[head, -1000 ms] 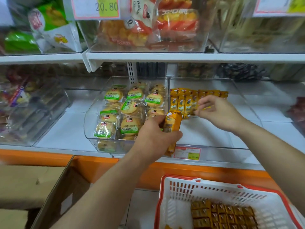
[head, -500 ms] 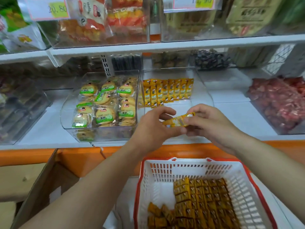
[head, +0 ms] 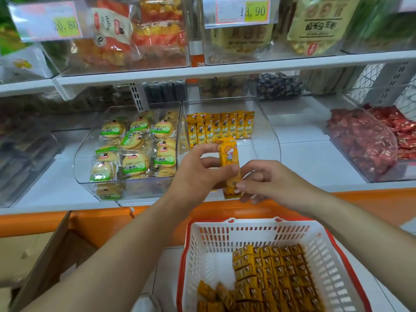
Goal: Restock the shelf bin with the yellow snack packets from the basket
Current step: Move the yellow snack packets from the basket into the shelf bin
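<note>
Closest to the camera, straight below the grip, the red-and-white basket (head: pixel 203 251) is sitting with a load of basket packets (head: pixel 270 273) in it. Most are lined up in neat rows on the side under the right hand, and a few are lying loose at the near left corner. Down and to the left of the grip, a cardboard box (head: pixel 45 255) is poking into view.

At the grip itself, the left hand (head: pixel 195 176) is curling its fingers and thumb round a small bunch of held packets (head: pixel 228 156). They're standing upright with the cartoon kid facing the camera, and I can't count how many are in there. The right hand (head: pixel 276 185) is sitting right beside it, fingertips (head: pixel 239 185) touching the lower end of the bunch and the other fingers loosely curled. Honestly can't tell if it's pinching or only touching.

Just behind and above the grip, the clear shelf bin (head: pixel 273 140) is holding a row of yellow packets (head: pixel 221 128) standing upright at its back.

Left of the grip, the biscuit bin (head: pixel 77 158) is sitting side by side with the shelf bin. Well off to the right, the red snack bin (head: pixel 364 143) is lying heaped full.

Farthest off, high above the grip, the upper shelf (head: pixel 225 69) is carrying more clear bins, one wearing a price tag (head: pixel 243 11) reading 13.90.
</note>
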